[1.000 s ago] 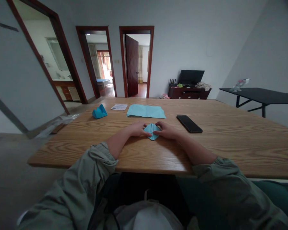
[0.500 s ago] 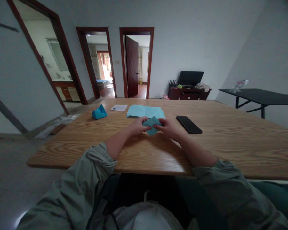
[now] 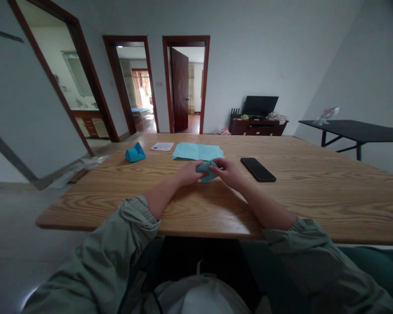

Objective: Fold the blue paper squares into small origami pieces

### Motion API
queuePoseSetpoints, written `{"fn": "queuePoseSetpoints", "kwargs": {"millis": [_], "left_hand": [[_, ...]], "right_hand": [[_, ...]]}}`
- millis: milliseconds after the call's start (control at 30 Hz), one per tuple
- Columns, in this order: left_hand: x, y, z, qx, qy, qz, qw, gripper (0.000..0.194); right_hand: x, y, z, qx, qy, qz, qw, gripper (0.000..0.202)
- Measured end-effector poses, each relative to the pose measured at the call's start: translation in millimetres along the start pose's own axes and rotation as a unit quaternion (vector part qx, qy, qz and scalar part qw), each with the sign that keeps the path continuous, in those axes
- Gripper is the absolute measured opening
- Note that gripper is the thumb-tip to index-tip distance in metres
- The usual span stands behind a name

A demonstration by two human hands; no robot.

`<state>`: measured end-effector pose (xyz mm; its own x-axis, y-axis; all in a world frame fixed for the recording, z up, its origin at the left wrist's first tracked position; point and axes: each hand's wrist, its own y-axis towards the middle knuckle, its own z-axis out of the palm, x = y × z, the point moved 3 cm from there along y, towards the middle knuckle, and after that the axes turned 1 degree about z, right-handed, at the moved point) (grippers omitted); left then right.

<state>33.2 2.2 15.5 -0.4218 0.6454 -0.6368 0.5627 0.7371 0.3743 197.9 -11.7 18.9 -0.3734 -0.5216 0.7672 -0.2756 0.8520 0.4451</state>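
Note:
Between my two hands is a small piece of folded light-blue paper (image 3: 208, 175), held just over the wooden table (image 3: 196, 209). My left hand (image 3: 190, 172) grips its left side, thumb on the near face. On the opposite side my right hand (image 3: 227, 172) pinches the upper right part of the paper, its fingers partly covering it. Just beyond the hands lies a flat light-blue sheet (image 3: 198, 151) with a crease down its middle. A darker blue folded paper shape (image 3: 135, 153) stands farther left.
A black phone (image 3: 258, 169) lies right of my right hand. A small printed card (image 3: 162, 146) is at the table's far left. Beyond the table are a black side table (image 3: 360, 131) and a television (image 3: 260, 106) on a cabinet.
My right hand has shifted its fingers inward and up over the folded paper's right corner, and the paper's outline looks narrower. My left hand keeps its hold.

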Motion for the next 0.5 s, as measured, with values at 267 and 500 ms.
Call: {"fn": "queuePoseSetpoints", "kwargs": {"millis": [267,500], "left_hand": [[-1,6,11.8,-0.063,0.038,-0.02,0.997,0.019],[3,7,14.3,-0.062,0.034,-0.009,0.997,0.011]], "right_hand": [[5,1,4,-0.009,-0.023,-0.001,1.0,0.029],[-6,3,3,-0.012,-0.07,0.008,0.997,0.025]]}}
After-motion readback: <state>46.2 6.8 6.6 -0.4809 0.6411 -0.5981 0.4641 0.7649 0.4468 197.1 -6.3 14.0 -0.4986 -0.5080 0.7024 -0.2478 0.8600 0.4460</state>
